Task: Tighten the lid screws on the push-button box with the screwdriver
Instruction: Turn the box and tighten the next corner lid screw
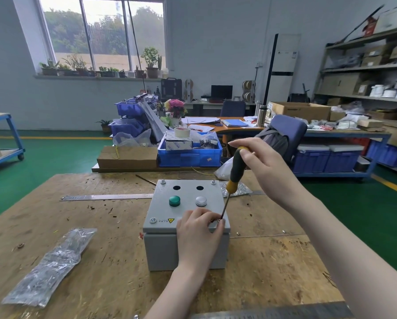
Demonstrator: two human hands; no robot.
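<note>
Grey box (pixel 170 212) upright on wooden bench (pixel 78 226), near centre. Lid (pixel 188 196) on top, carrying green button (pixel 174 201), white button (pixel 201 201) and two open holes behind them. Screws seen at near-left (pixel 153 220), far-left (pixel 163 181) and far-right (pixel 213 182) corners. Screwdriver (pixel 235 171) tilted, tip down at near-right lid corner, beside left fingertips. Right hand (pixel 262 162) wrapped round black-and-yellow handle, fingers curled. Left hand (pixel 199 229) resting on near-right corner, fingers bent, pinching at the tip; screw there hidden. Steel rule (pixel 105 197) flat left of box. Plastic bag (pixel 50 265) at near left.
</note>
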